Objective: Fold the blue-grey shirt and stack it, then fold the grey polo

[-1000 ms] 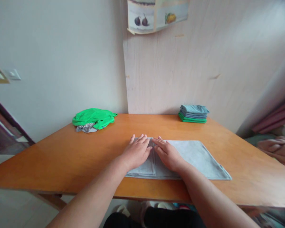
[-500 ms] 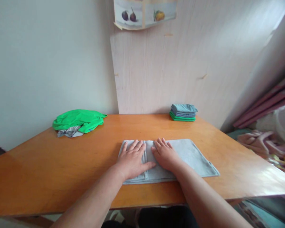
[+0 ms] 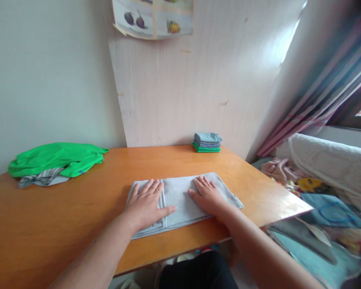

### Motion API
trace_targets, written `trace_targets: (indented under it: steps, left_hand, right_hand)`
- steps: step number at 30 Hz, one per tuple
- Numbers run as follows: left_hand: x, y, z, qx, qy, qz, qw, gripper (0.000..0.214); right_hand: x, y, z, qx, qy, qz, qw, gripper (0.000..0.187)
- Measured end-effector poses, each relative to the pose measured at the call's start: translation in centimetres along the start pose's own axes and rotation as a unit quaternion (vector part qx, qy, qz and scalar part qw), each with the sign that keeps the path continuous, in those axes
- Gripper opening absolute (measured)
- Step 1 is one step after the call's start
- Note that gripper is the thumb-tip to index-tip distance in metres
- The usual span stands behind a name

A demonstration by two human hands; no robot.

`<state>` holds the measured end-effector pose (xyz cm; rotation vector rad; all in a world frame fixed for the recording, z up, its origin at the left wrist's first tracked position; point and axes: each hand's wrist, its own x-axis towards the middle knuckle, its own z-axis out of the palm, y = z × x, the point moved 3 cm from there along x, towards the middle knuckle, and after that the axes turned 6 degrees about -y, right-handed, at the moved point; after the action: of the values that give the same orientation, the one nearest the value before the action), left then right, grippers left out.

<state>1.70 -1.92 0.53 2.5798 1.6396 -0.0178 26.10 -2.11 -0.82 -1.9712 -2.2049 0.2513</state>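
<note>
A light grey cloth (image 3: 180, 198) lies flat near the front edge of the orange wooden table (image 3: 78, 208), its left end folded over into a narrow flap. My left hand (image 3: 146, 204) rests flat on that folded end, fingers spread. My right hand (image 3: 207, 194) lies flat on the cloth further right, fingers stretched out. A gap of bare cloth shows between the two hands. Neither hand holds anything.
A loose heap of green and grey cloths (image 3: 52, 160) sits at the table's far left. A small stack of folded blue and green cloths (image 3: 207, 142) stands at the back by the wooden wall panel. Bedding and a curtain (image 3: 319, 100) fill the right side beyond the table edge.
My hands have slid apart along the cloth, the right one moving further right. The view has turned to the right, showing more of the bedding and curtain.
</note>
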Motion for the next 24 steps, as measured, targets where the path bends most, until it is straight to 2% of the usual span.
trace_targets:
  steps: [3, 5, 8, 10, 13, 17, 24]
  left_hand:
    - [0.0, 0.0, 0.0, 0.000, -0.003, -0.002, 1.000, 0.107]
    - [0.1, -0.1, 0.1, -0.003, -0.003, -0.001, 1.000, 0.108]
    - [0.1, -0.1, 0.1, -0.006, 0.000, 0.003, 1.000, 0.108]
    - [0.2, -0.1, 0.2, -0.008, 0.000, 0.005, 1.000, 0.109]
    - [0.2, -0.2, 0.2, -0.012, 0.003, 0.008, 1.000, 0.108]
    - [0.1, -0.2, 0.2, -0.018, 0.009, 0.010, 1.000, 0.106]
    - [0.1, -0.2, 0.4, -0.026, 0.016, 0.013, 0.999, 0.107]
  right_hand:
    - [-0.1, 2.2, -2.0, 0.039, 0.066, 0.029, 0.997, 0.054]
    - [-0.3, 4.4, -3.7, 0.054, 0.101, 0.111, 0.987, 0.052]
    - [-0.7, 7.6, -5.3, 0.031, 0.068, 0.223, 0.972, 0.052]
    - [-0.9, 9.2, -5.6, 0.017, 0.035, 0.257, 0.966, 0.050]
    - [-0.8, 10.4, -5.1, 0.017, -0.006, 0.245, 0.969, 0.046]
    - [0.1, 10.5, -4.3, 0.059, -0.032, 0.210, 0.975, 0.039]
    - [0.7, 10.2, -4.0, 0.215, -0.066, 0.229, 0.947, 0.022]
